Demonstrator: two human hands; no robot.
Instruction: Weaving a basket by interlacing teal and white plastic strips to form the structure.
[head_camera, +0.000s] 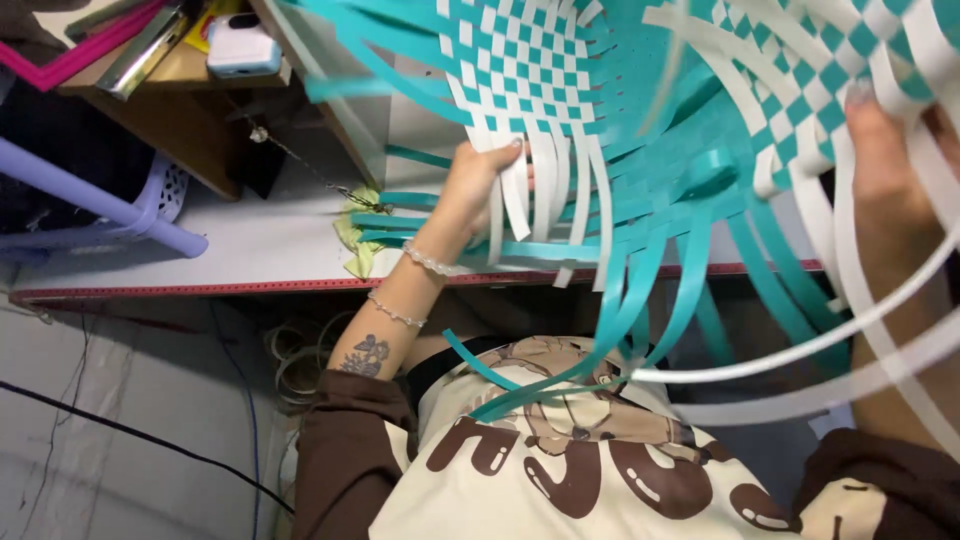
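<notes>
A: At your lap, loose teal strips (560, 385) trail over the cream and brown shirt (560, 480). Why do they hang there?

B: They are the unwoven ends of the half-woven basket (520, 60) you hold up in front of you; only the chequered teal and white part is locked together, so the rest droops by its own weight.

A: And your hands?

B: Your left hand (478, 185) reaches up, wrist bent back, bracelets showing, fingers closed around a few white strips (515, 195) just below the woven edge, seemingly to keep them in order. Your right hand (880, 170) comes up along the other side, thumb pressed on the weave; it appears to grip the basket wall, steadying it.

A: Beyond the basket?

B: A pale worktop (250, 245) with a red edge, a lilac plastic basket (150, 205) to the side, and a wooden shelf (190, 70) holding a small light-blue device (240, 45) and a pink frame (70, 55).
</notes>
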